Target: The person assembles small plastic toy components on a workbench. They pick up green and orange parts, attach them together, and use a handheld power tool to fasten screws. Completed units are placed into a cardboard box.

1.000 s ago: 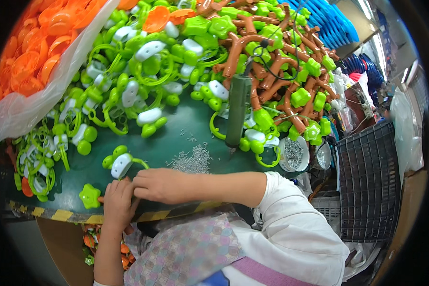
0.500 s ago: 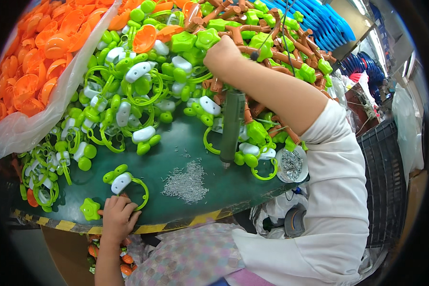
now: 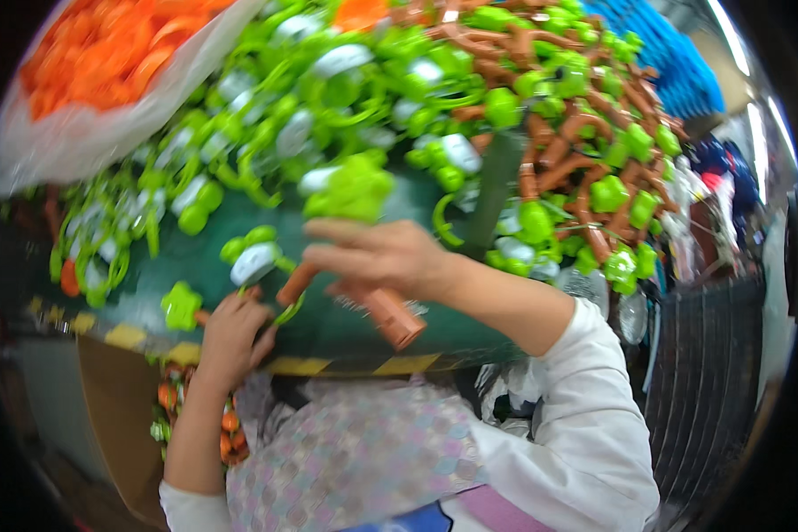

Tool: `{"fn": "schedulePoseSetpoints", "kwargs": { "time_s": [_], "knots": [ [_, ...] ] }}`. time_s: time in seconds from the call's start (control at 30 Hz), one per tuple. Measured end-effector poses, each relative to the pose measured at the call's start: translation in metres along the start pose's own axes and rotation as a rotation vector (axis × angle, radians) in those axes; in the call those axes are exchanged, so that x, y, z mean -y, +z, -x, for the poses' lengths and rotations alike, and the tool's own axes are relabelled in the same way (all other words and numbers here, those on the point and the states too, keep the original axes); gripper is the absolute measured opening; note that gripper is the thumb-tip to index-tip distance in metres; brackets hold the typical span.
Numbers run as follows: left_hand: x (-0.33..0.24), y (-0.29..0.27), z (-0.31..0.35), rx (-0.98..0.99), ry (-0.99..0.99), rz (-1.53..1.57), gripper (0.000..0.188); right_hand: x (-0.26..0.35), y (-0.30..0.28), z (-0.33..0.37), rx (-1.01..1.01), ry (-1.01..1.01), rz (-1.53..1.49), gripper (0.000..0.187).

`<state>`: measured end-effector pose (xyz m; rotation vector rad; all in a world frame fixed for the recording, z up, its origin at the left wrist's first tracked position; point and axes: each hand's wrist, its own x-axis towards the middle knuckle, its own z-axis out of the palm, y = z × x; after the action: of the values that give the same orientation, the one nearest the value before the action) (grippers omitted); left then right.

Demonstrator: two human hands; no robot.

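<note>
My left hand (image 3: 235, 332) is closed over a brown branch-shaped plastic part at the table's near edge. That part's green star-shaped end (image 3: 181, 306) sticks out to the left, and my fingers hide most of its brown body. Against these fingers lies a green ring part with a white oval piece (image 3: 254, 263) and green knobs. Blurred by motion, my right hand (image 3: 381, 257) grips another brown branch-shaped plastic part (image 3: 394, 317) above the table. A green star (image 3: 355, 188) tops it, and brown stubs show below my fingers.
Green-and-white ring parts (image 3: 293, 133) and brown branch parts (image 3: 585, 155) heap across the far side. A dark green screwdriver-like tool (image 3: 498, 191) hangs upright before them. Orange pieces (image 3: 106, 58) fill a clear bag at far left. A black crate (image 3: 705, 372) stands at right.
My right hand has come back from the far heap toward my left hand, carrying a brown branch-shaped part with a green star. The left hand keeps its hold. The whole view has shifted.
</note>
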<state>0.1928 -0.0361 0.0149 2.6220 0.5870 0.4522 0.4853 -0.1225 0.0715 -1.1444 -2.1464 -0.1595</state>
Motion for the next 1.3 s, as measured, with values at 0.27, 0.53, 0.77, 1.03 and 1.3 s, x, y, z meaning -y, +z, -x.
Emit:
{"fn": "schedulePoseSetpoints", "kwargs": {
  "time_s": [0.27, 0.53, 0.77, 1.03, 1.3],
  "knots": [
    [0.003, -0.011, 0.022, -0.093, -0.181, 0.223, 0.022, -0.001, 0.019, 0.029, 0.171, 0.174, -0.377, 0.056],
    [0.013, -0.014, 0.023, -0.133, -0.182, 0.340, 0.023, -0.003, 0.022, 0.016, 0.253, 0.317, -0.494, 0.048],
    [0.010, -0.015, 0.021, -0.108, -0.164, 0.314, 0.020, 0.001, 0.024, -0.004, 0.293, 0.306, -0.314, 0.046],
    [-0.014, -0.033, 0.001, -0.215, 0.013, -0.095, 0.053, 0.001, 0.029, 0.005, 0.199, 0.354, -0.306, 0.043],
    [-0.035, -0.014, -0.045, -0.396, 0.064, -0.195, 0.043, 0.018, 0.010, -0.021, 0.270, 0.692, -0.683, 0.027]
  ]
}}
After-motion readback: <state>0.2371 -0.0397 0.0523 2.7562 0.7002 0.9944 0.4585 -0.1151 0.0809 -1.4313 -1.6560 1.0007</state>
